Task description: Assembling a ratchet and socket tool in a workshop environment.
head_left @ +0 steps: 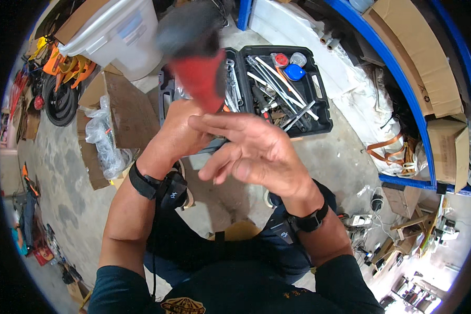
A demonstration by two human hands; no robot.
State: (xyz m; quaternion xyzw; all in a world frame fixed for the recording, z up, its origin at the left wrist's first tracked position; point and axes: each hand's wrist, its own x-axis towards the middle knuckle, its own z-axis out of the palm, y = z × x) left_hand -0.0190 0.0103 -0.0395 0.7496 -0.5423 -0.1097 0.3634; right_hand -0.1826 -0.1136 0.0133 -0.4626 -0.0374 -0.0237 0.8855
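My left hand (186, 123) is raised in front of me, closed around the lower end of a red and black tool (199, 78). The tool is smeared by motion, so its exact kind cannot be made out; its upper part is dark and bulky. Close beside it, my right hand (264, 146) is open with its fingers apart, the fingertips overlapping the left hand in view. Whether the right fingers touch it is unclear. Beyond both hands lies an open black tool case (327, 107) on the floor, with wrenches (233, 86) in its left half, partly hidden by the tool.
In the case's right half are metal rods (277, 78), a blue round item (294, 72) and a red one (280, 59). A cardboard box (133, 112) with plastic wrap and a white plastic bin (123, 39) stand left. A blue-framed shelf (411, 99) stands right.
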